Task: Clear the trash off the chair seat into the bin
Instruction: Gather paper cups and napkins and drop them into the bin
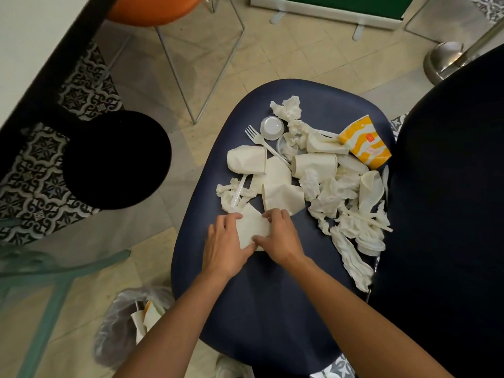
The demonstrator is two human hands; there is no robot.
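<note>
A dark blue chair seat (259, 301) carries a heap of white trash: crushed paper cups (246, 160), crumpled napkins (289, 109), a plastic fork (259, 139), small lids and a yellow-and-white carton (364, 141). Near the seat's front, my left hand (223, 246) and my right hand (281, 236) both grip one flattened white paper cup (252, 227) from either side. The bin (117, 159) is a round black opening on the floor to the left of the chair. Its inside is too dark to see.
A clear plastic bag (128, 323) with scraps lies on the floor at the lower left. A teal chair frame (54, 271) stands at the left, an orange chair (152, 9) with metal legs behind the bin, a dark chair back (447, 214) at the right, a chrome post base (444, 61) beyond.
</note>
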